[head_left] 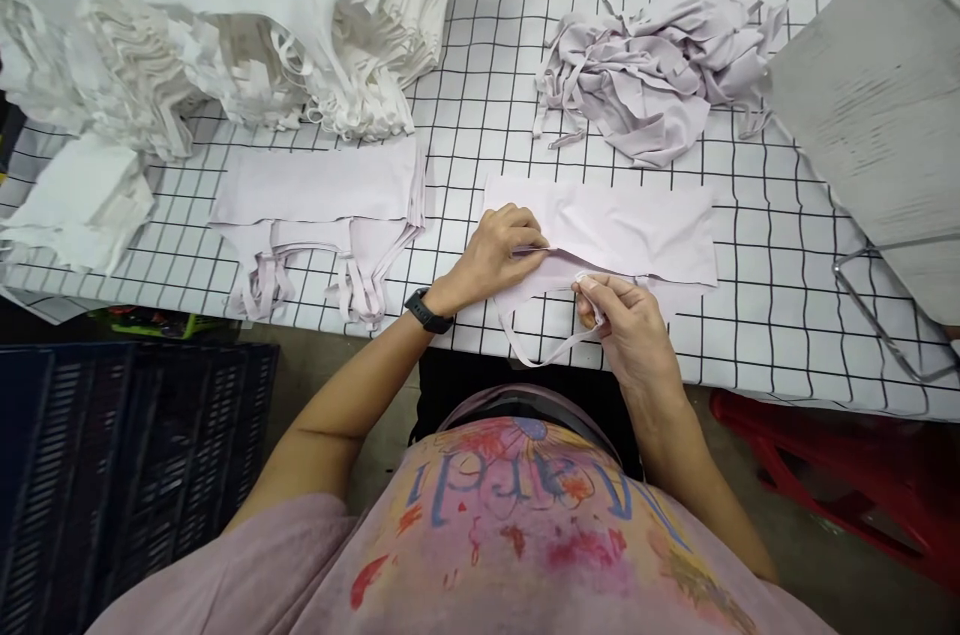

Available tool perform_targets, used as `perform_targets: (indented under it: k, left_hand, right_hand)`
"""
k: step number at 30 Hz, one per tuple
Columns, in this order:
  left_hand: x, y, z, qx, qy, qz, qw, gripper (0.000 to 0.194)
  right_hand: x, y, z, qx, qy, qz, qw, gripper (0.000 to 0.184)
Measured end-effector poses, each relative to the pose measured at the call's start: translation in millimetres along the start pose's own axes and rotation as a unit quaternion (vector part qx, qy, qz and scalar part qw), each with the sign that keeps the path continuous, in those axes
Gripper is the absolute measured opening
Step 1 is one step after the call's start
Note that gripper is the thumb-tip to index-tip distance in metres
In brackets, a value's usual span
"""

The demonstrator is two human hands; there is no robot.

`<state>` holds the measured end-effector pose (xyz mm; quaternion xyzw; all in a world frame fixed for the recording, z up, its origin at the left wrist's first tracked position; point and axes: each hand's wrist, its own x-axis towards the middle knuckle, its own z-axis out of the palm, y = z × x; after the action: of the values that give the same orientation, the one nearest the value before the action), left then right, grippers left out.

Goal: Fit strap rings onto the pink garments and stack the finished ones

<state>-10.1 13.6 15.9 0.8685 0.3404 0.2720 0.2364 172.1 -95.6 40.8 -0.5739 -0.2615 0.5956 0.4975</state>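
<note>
Camisole (637, 225), pale lilac, lies on the checked tablecloth (480, 140), partly covered by the left hand (504, 250), its fingers gripping the hem. The right hand (626, 315) pinches a strap (540, 360), fingers hiding its end. Leftward sits a matching stack (315, 185); farther, white garments (247, 5), cut off; beyond the right hand, crumpled lilac fabric (645, 75).

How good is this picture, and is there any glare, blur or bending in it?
Head view: even, soft light, with no harsh glare on the tablecloth; head view: its grid lines bow, like wide-angle distortion; head view: the left hand and right hand look fairly clear, fine stitching doesn't; head view: the crates sink into darkness.
</note>
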Motion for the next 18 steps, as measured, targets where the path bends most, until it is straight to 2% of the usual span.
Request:
perform_targets:
  k: [4, 8, 14, 18]
  left_hand:
    - [0.2, 7.0, -2.6, -0.018, 0.020, 0.014, 1.000, 0.005]
    - [0.3, 11.4, -1.8, -0.001, 0.041, 0.060, 0.997, 0.008]
    - [-0.8, 18.1, -1.5, 0.090, 0.012, 0.125, 0.988, 0.012]
    - [-0.6, 23.7, -4.7, 0.131, -0.038, 0.126, 0.983, 0.018]
  right_hand:
    - [-0.1, -1.5, 4.1, -0.039, -0.005, -0.013, 0.999, 0.023]
    - [1.9, -4.4, 8.7, -0.069, -0.032, -0.011, 0.997, 0.021]
    - [9.0, -6.8, 11.8, -0.102, -0.057, -0.005, 0.993, 0.028]
    - [14.0, -7.0, 11.1, -0.091, -0.069, 0.001, 0.993, 0.032]
